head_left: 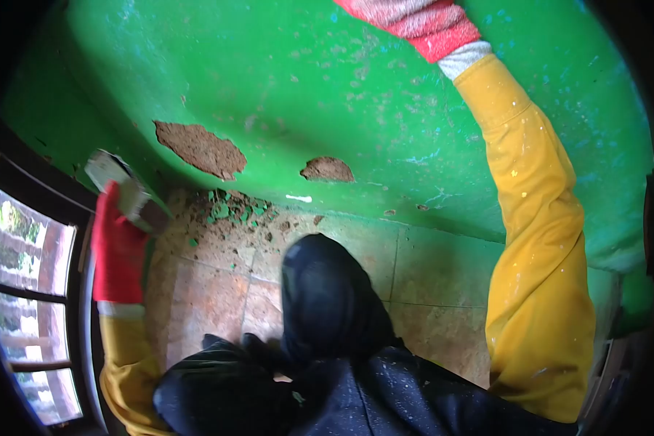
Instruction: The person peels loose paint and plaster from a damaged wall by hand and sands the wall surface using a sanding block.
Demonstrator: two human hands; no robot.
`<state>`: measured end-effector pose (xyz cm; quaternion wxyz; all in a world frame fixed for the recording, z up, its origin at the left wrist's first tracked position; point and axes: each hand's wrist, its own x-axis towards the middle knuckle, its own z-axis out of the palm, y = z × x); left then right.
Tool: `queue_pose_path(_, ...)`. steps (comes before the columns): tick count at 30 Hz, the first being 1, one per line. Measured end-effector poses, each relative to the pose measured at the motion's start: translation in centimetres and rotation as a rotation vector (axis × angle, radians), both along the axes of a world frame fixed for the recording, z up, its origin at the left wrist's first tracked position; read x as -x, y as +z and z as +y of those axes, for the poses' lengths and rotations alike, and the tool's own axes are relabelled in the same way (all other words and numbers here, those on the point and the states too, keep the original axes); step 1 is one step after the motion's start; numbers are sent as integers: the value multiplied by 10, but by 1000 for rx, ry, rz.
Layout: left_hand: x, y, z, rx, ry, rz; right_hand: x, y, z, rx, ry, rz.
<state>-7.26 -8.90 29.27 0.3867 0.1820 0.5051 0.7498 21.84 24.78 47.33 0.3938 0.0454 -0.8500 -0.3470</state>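
Observation:
My left hand (118, 254), in a red glove, is at the left by the window. Its fingers are wrapped round a pale grey, box-shaped pan (128, 195) with a dark edge, whose contents I cannot make out. At the top, my right hand (418, 22), in a red and whitish glove, reaches up at the green wall (414, 94). The upper edge of the view cuts off its fingers, so anything in them is hidden. The wall paint is scuffed, and two bare brown patches, a larger one (202, 150) and a smaller one (327, 168), show low on the wall.
Green paint chips (229, 208) and brown crumbs lie along the wall's foot on the tiled floor (436, 327). A dark-framed window (71, 254) stands at the left. My dark-clothed knee (334, 291) is close to the wall.

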Motion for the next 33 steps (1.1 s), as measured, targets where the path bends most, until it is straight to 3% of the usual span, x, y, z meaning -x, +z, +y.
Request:
queue_pose_path(4, -11, -65, 37, 10, 29, -134, 12, -24, -24, 136, -96, 196)
queue_pose_path(5, -16, -85, 43, -39, 44, -122, 25, -40, -34, 238, -80, 317)
queue_pose_path(6, -31, -87, 49, -59, 39, -10, 47, -57, -42, 280, 60, 243)
queue_pose_path(8, -45, -87, 56, -85, -10, 12, 79, -123, -88, 602, 119, -140)
queue_pose_path(9, -36, -109, 57, -72, -72, 15, 91, -151, -111, 810, 13, -378)
queue_pose_path(10, -38, -115, 60, -114, -50, -65, 111, -149, -147, 848, -183, -703)
queue_pose_path(11, -27, -112, 55, -141, -120, -112, 124, -191, -124, 1008, 37, -662)
queue_pose_path(12, -30, -120, 58, -166, -99, -126, 126, -211, -144, 1120, -214, -886)
queue_pose_path(13, -31, -131, 59, -197, -61, -145, 143, -215, -158, 1304, -255, -1008)
queue_pose_path(14, -23, -139, 57, -208, -58, -182, 146, -256, -160, 962, -291, -785)
queue_pose_path(15, -17, -148, 54, -215, -52, -215, 155, -295, -153, 1089, -178, -664)
queue_pose_path(16, -7, -154, 59, -308, 47, -139, 189, -274, -157, 1413, -52, -711)
queue_pose_path(17, 0, -158, 57, -307, -10, -144, 193, -252, -168, 1766, 44, -722)
queue_pose_path(18, 7, -154, 60, -336, -27, -169, 198, -270, -161, 1842, 137, -647)
queue_pose_path(19, 14, -151, 62, -370, -45, -197, 207, -263, -160, 1849, 145, -644)
queue_pose_path(21, 30, -143, 61, -299, -135, -192, 217, -241, -157, 1261, 157, -469)
queue_pose_path(23, 48, -127, 58, -187, -138, -8, 231, -227, -155, 892, 149, -291)
queue_pose_path(25, 61, -139, 71, -226, 30, 128, 248, -221, -147, 821, 28, -232)
queue_pose_path(26, 65, -143, 69, -168, 39, 68, 251, -226, -143, 967, -92, -240)
queue_pose_path(30, 82, -125, 51, -126, 146, 11, 254, -219, -157, 804, 85, -115)
queue_pose_path(33, 98, -110, 49, -3, 316, 71, 271, -215, -154, 939, -62, -205)
